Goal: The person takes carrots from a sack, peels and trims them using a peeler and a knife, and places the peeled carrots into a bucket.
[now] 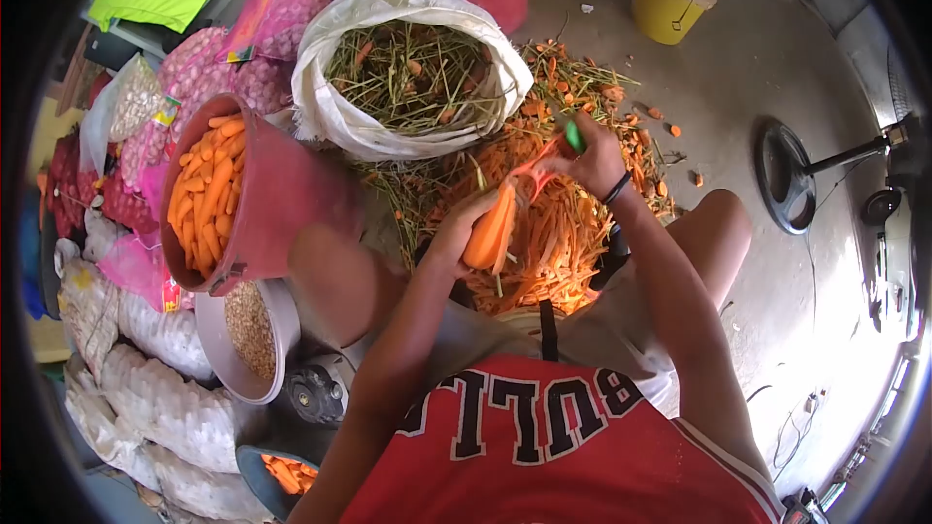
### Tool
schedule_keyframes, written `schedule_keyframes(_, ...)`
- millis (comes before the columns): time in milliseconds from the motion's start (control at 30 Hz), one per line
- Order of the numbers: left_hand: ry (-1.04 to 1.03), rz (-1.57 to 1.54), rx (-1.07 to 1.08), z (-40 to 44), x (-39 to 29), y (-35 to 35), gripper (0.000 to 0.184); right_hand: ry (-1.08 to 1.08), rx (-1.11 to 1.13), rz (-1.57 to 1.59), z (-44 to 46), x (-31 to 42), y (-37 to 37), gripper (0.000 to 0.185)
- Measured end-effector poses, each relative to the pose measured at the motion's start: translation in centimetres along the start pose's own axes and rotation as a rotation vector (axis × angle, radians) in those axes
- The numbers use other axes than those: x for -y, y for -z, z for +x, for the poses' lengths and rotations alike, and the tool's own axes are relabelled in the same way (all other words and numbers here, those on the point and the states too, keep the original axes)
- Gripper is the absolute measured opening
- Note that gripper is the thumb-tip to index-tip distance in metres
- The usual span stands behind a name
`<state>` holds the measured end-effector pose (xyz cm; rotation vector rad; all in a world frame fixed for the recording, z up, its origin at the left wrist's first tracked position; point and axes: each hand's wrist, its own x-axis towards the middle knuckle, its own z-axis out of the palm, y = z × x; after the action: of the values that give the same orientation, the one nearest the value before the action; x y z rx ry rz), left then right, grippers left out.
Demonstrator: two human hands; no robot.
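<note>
My left hand (460, 235) is closed around a bright orange carrot (491, 229), held at a slant over my lap. In my right hand (598, 163) is a peeler with a green end (575, 138); its working end, near the carrot's upper tip, is smeared by motion. Orange peelings (553, 252) lie heaped below both hands, between my legs. Beyond them, a white sack (316, 78) is full of green stalks (408, 78) and carrot bits.
To my left a tilted red bucket (291, 194) holds peeled carrots (206, 189), beside a basin (282, 315) of small tan pieces. Pink net bags (194, 68) and white sacks (160, 388) line that side. A yellow bucket (662, 15) and a round black base (784, 175) stand to the right.
</note>
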<state>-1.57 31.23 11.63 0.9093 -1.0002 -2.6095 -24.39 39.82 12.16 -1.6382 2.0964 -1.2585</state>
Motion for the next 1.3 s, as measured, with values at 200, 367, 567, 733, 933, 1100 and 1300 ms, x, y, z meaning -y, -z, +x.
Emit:
schedule_keyframes(200, -0.091, -0.106, -0.015, 1.6, 0.5, 0.5, 0.039, 0.241, 0.044, 0.125, -1.4, 2.6, -1.4, 0.053)
schedule_keyframes(367, 0.013, 0.096, 0.037, 0.3, 0.9, 1.4, 0.037, 0.023, -0.05, -0.023, 0.2, -0.8, 0.0, 0.054)
schedule_keyframes(567, -0.096, -0.035, 0.007, 1.9, 1.1, 1.8, 0.033, 0.372, 0.031, 0.098, -1.8, 3.3, -1.8, 0.055)
schedule_keyframes(733, -0.015, 0.172, -0.106, 0.0, 1.0, 0.7, 0.031, 0.028, 0.0, -0.076, 0.5, -2.1, -0.6, 0.05)
schedule_keyframes(933, -0.212, 0.139, -0.016, -0.1, -1.9, -1.4, 0.046, -0.134, 0.134, -0.145, -0.1, -4.7, -0.9, 0.038)
schedule_keyframes(1100, -0.096, 0.024, 0.071, 0.1, -4.6, 2.4, 0.051, -0.185, 0.216, -0.218, -1.4, -4.8, -2.5, 0.026)
schedule_keyframes(1300, -0.056, 0.197, 0.086, 0.6, -0.5, 2.2, 0.043, -0.197, 0.248, -0.133, -2.6, -1.2, -2.4, 0.026)
